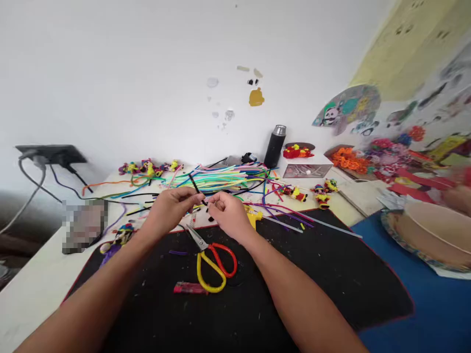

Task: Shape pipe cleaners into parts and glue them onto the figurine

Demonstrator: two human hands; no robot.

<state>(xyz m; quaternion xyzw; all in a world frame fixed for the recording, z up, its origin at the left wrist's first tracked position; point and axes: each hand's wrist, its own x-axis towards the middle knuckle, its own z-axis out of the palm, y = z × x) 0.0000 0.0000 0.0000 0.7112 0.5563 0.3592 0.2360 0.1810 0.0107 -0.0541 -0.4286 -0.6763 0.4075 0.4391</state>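
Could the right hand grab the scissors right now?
Probably yes: the scissors lie uncovered on the black mat, close to the right hand, though its fingers seem busy at the black stem.

Bimanual pinch posture at mid-view.
The left forearm (101, 291) enters at lower left, the right forearm (294, 294) at lower right; both are bare and converge forward. The left hand (171, 206) closes thumb to forefinger, pointing right. The right hand (231, 215) points left, its fingers curled inward. The fingertips (199, 197) of both hands stand just beside each other.
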